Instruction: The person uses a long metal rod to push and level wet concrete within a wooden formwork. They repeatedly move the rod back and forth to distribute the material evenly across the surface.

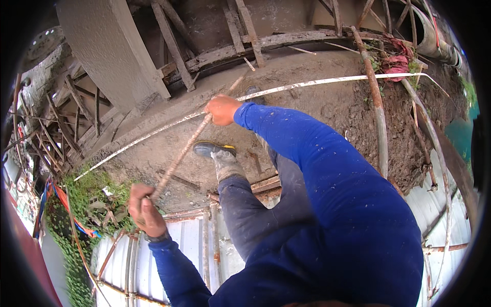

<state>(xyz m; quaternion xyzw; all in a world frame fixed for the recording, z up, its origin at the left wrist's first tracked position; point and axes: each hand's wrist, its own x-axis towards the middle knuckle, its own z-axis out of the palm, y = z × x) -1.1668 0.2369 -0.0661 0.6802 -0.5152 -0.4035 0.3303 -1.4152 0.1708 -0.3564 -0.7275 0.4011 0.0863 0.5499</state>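
A long, mud-stained wooden pole (177,156) slants across in front of me, from lower left up to the far middle. My right hand (223,110) is wrapped round its upper part, the arm stretched forward. At the near end, my left hand (146,211) curls its fingers and thumb about the pole's tip. Beyond my right hand the pole runs on toward the wooden frame, and I cannot make out what is at its far end. A long, thin white rod (307,83) crosses close by my right hand; whether they touch is unclear.
My dark boot (207,148) stands on muddy ground (317,123). A concrete column (105,46) and timber bracing (176,43) rise ahead. Rusty poles (376,102) lean at right, near red cloth (396,67). Metal sheeting (189,245) lies behind me; plants (66,256) grow at left.
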